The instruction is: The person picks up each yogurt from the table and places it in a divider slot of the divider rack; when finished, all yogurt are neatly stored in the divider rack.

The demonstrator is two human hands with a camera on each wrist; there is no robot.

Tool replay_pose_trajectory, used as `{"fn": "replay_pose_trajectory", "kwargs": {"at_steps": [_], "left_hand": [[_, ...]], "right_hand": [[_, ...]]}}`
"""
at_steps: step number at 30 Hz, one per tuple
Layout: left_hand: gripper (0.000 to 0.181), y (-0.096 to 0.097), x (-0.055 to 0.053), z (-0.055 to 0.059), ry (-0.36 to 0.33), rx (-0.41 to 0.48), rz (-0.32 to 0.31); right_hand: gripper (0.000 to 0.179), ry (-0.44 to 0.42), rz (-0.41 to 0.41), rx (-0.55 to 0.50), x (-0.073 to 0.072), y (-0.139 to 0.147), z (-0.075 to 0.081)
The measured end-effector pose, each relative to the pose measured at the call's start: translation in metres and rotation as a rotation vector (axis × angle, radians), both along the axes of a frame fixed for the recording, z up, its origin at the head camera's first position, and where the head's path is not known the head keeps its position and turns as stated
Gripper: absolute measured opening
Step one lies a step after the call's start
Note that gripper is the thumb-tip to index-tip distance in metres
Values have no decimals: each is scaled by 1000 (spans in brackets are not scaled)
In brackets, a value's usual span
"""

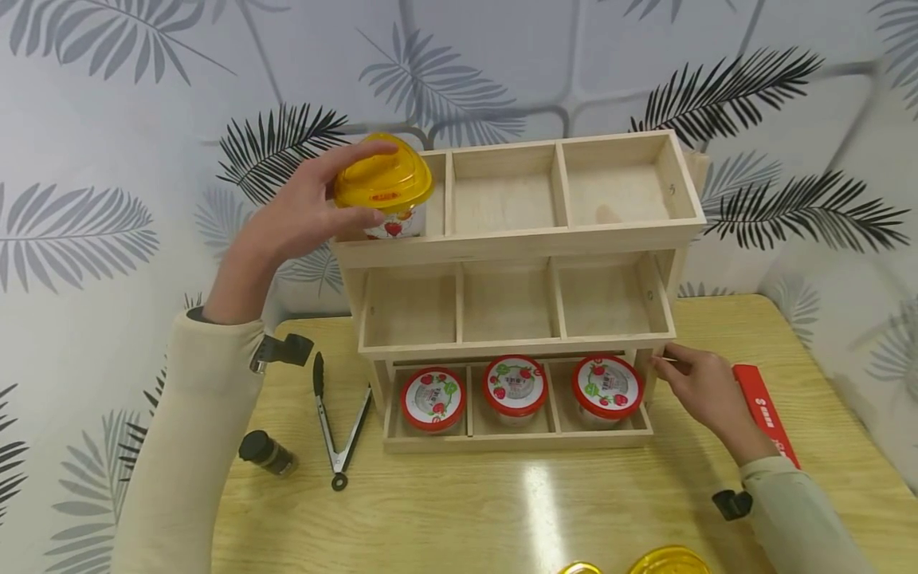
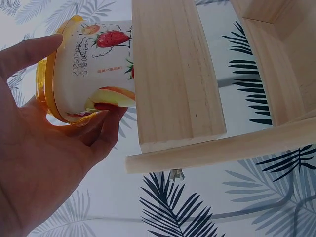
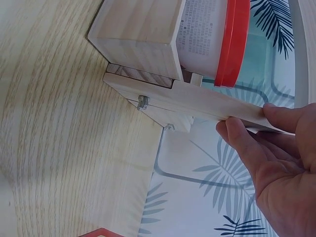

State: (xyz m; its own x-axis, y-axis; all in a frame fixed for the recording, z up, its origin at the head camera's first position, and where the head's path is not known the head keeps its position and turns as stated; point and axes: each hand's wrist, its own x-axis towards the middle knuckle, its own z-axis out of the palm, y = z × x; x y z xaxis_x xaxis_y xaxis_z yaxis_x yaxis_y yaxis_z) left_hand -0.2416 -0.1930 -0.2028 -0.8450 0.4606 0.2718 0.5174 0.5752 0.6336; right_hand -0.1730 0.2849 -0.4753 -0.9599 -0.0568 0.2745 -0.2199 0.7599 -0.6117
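A three-tier wooden rack [image 1: 519, 239] stands on the table, each tier split into three compartments. My left hand [image 1: 297, 203] grips a white fruit-printed cup [image 1: 387, 195] by its yellow domed lid, at the top tier's left compartment. In the left wrist view, the wooden tier front hides the bottom of that cup [image 2: 106, 69]. My right hand [image 1: 706, 391] pinches the rack's right side board [image 3: 222, 103] between thumb and fingers. Red-lidded tubs, left [image 1: 433, 399], middle [image 1: 515, 387] and right [image 1: 608, 388], sit in the bottom tier.
Spread metal tongs [image 1: 337, 458] and a black-capped jar [image 1: 268, 453] lie left of the rack. On the right, a red box [image 1: 767, 414] lies beside my forearm. Two gold round tops, one large [image 1: 670, 560] and one small [image 1: 581, 568], show at the near edge. Patterned wall stands behind.
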Motion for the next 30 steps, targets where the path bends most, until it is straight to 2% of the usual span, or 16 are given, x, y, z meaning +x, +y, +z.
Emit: {"fn": "replay_pose_trajectory", "kwargs": {"at_steps": [5, 13, 21, 24, 27, 28, 30], "left_hand": [[65, 2, -1, 0, 16, -15, -20], [51, 7, 2, 2, 52, -20, -23], [60, 10, 7, 3, 124, -84, 16], [62, 13, 15, 3, 216, -131, 58], [63, 20, 33, -2, 389, -191, 71], [64, 23, 42, -6, 454, -203, 56], [66, 31, 64, -18, 572, -210, -18]], "right_hand": [[38, -1, 2, -5, 0, 1, -1], [40, -19, -6, -2, 4, 4, 2], [41, -23, -9, -1, 3, 6, 4], [41, -24, -14, -6, 2, 7, 4], [41, -28, -23, -12, 1, 7, 3], [41, -30, -25, -14, 1, 7, 3], [42, -35, -29, -20, 1, 6, 2]]}}
